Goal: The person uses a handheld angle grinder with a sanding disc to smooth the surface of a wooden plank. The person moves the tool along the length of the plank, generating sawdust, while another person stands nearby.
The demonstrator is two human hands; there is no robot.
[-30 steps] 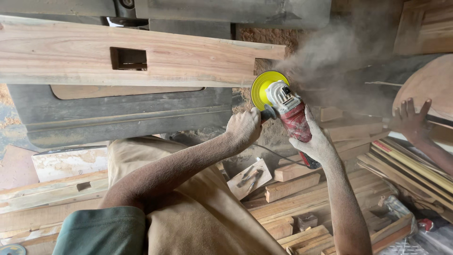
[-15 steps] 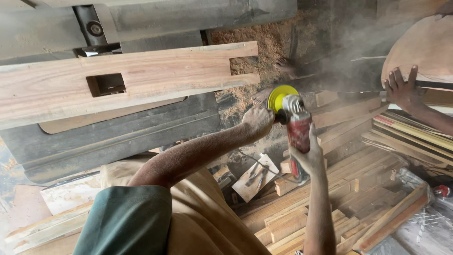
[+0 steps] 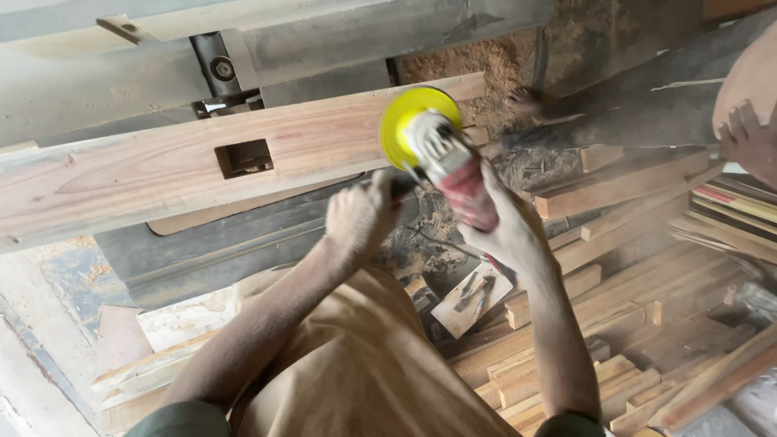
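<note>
I see my right hand wrapped around the red grinder, left hand closed on its side handle, yellow disc against the plank. The disc could snag the plank's notched end and kick, and another person's hand is near.

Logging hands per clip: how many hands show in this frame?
3. The left hand grips the side handle of the angle grinder; the right hand holds its red body; another person's hand shows at the right edge, partly cut off.
</note>
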